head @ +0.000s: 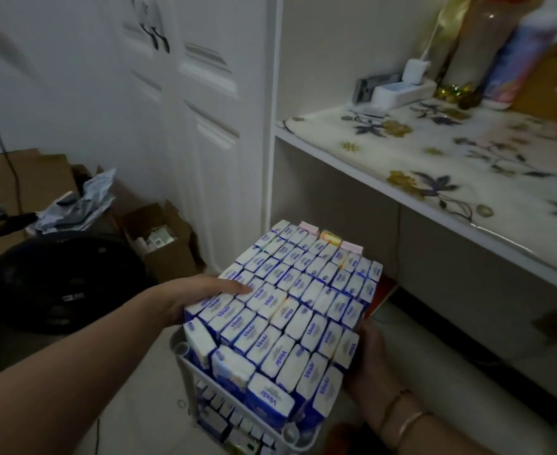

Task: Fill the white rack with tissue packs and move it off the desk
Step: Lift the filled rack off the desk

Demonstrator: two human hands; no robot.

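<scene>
My left hand (201, 295) lies flat on the tissue packs (290, 310) filling the white rack (188, 362); my right hand (369, 359) cups its right side. The desk (467, 178) stands beside us.

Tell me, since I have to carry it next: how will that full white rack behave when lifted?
Probably top-heavy: tissue packs stand well above the white rack rim. The outer packs look unrestrained and may slide off if it tilts. The left hand presses on top, the right hand supports the side, suggesting it needs steadying.

White rack (185, 362) packed with tissue packs (290, 300) at 6 o'clock, left hand (201, 295) flat on top, right hand (367, 359) gripping its side; desk (434, 178) at 2 o'clock.
</scene>
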